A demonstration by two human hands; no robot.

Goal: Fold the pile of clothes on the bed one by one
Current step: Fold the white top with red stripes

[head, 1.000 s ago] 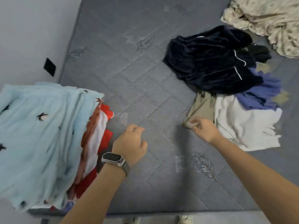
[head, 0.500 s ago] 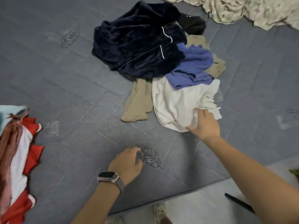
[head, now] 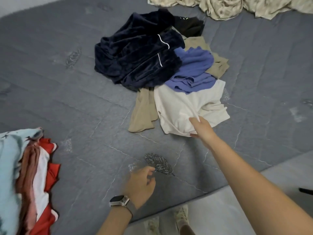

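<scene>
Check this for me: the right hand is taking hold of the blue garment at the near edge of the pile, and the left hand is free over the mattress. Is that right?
Not quite. In the head view the right hand is gripping the white garment, not the blue garment, which lies farther back, partly over the white one. The rest holds: the left hand holds nothing over the mattress.

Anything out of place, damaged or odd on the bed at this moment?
Nothing stands out. The unfolded heap, dark navy fleece garment on top, is expected; the right hand grips the cream-white cotton shirt at its near edge. The left hand hovers empty.
</scene>
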